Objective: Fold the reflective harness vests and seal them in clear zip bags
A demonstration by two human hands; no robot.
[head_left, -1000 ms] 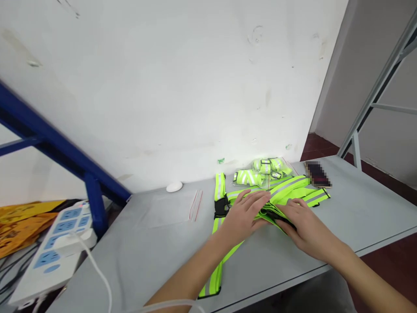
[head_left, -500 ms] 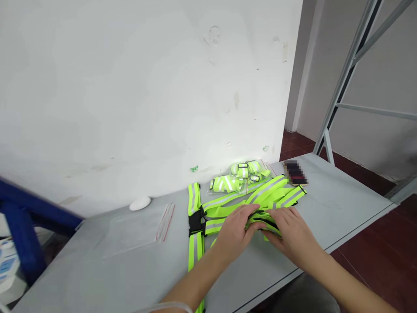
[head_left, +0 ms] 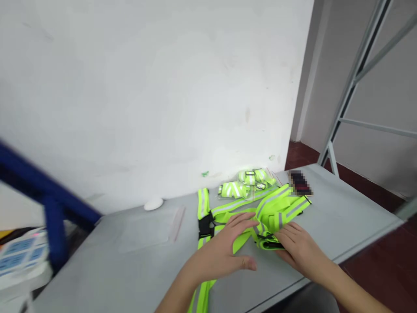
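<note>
A neon yellow reflective strap vest (head_left: 273,208) with grey stripes and a black buckle (head_left: 206,226) lies on the grey table (head_left: 130,269). My left hand (head_left: 224,252) lies flat on its straps, fingers stretched out. My right hand (head_left: 295,250) presses on a folded bunch of the straps at the vest's right part; its fingers curl onto the fabric.
Bagged folded reflective vests (head_left: 249,184) lie by the white wall. A blurred dark phone (head_left: 299,182) sits at the back right. Clear plastic bags (head_left: 146,228) and a white round object (head_left: 153,203) lie at the left. A blue frame (head_left: 48,204) and power strip (head_left: 19,256) stand left.
The view has shifted and blurred slightly. My left hand has slid back toward me and flattened on the straps. My right hand stays on the folded bunch.
</note>
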